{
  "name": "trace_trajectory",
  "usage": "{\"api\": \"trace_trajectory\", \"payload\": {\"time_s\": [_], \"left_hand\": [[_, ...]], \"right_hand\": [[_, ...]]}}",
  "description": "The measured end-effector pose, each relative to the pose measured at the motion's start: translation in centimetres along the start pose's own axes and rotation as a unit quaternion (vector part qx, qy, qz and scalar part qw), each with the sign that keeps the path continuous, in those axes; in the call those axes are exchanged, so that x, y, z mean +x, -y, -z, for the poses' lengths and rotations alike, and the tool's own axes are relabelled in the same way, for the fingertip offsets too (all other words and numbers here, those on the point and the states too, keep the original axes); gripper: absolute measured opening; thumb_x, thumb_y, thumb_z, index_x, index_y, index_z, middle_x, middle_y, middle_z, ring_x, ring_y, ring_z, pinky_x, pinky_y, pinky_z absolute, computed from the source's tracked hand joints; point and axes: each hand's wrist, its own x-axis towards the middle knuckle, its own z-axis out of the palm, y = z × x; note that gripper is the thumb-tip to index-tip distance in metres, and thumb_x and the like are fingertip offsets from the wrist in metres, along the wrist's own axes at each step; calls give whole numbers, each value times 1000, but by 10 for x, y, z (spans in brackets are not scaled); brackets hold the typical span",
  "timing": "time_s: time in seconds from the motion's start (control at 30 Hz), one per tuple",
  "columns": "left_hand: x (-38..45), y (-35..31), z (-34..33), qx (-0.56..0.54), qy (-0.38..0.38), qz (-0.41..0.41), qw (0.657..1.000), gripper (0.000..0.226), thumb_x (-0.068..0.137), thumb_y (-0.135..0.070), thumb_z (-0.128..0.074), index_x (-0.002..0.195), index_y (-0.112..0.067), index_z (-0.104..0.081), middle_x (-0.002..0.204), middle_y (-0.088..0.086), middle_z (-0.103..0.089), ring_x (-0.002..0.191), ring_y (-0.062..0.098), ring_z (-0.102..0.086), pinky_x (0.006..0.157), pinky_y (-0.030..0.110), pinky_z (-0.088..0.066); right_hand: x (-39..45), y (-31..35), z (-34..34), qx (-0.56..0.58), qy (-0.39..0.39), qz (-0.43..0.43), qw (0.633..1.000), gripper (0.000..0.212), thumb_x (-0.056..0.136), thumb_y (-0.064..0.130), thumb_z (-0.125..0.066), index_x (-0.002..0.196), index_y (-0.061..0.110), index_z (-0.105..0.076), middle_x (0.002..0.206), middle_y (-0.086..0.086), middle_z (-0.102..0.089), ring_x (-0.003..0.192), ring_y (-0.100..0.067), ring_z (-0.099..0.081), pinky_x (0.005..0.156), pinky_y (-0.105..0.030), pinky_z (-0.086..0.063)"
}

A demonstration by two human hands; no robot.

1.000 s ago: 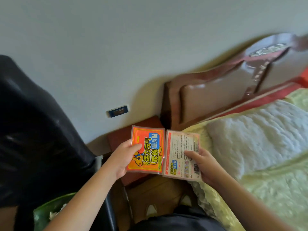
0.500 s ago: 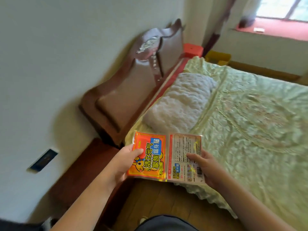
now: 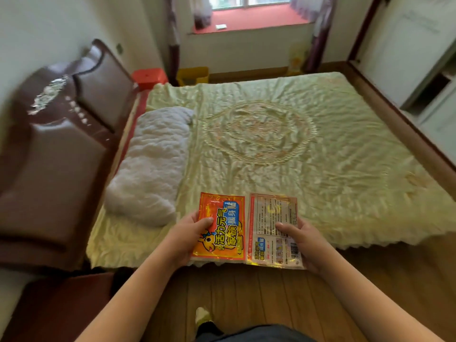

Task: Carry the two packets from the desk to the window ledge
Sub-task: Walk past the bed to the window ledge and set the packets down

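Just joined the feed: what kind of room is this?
Most likely a bedroom: a made bed with a padded headboard and a white pillow, and a window ledge behind it.

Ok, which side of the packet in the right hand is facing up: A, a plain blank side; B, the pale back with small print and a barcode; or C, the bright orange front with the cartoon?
B: the packet in the right hand shows pale small print and a barcode; the orange cartoon front is on the left hand's packet.

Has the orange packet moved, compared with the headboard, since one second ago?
Yes. The orange packet has left the headboard corner and now sits in front of the bed, facing the window ledge.
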Motion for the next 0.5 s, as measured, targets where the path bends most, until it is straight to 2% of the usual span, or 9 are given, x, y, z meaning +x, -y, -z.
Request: {"api": "trace_trajectory", "payload": {"time_s": [0.07, 0.1, 0.27, 0.5], "left_hand": [[12, -4, -33, 14, 28, 9, 999, 15, 100, -11, -54, 114, -10, -62, 87, 14, -82, 76, 30, -79, 60, 39, -64], [18, -7, -48, 23, 41, 13, 999, 14, 100, -11, -54, 111, -11, -62, 85, 12, -82, 74, 28, -79, 58, 37, -64], [51, -22, -114, 58, 109, 28, 992, 13, 99, -8, -54, 109, -12, -62, 81, 11, -81, 68, 25, -78, 64, 42, -64], [108, -46, -198, 119, 210, 54, 969, 14, 100, -9, -53, 107, -15, -64, 80, 10, -81, 65, 23, -78, 54, 35, -64]], "right_hand": [[-10, 2, 29, 18, -27, 6, 999, 26, 93, 7, -62, 119, 8, -57, 95, -15, -81, 83, -32, -80, 57, -36, -64], [-15, 3, 42, 26, -39, 10, 999, 27, 93, 7, -62, 120, 7, -57, 95, -16, -81, 83, -32, -80, 58, -36, -64], [-35, 7, 95, 78, -102, 34, 991, 36, 92, 11, -65, 126, 4, -54, 103, -20, -79, 91, -36, -78, 62, -39, -64], [-54, 20, 148, 156, -171, 91, 969, 32, 91, 9, -61, 122, 3, -58, 101, -18, -80, 90, -33, -79, 62, -38, -64]]}}
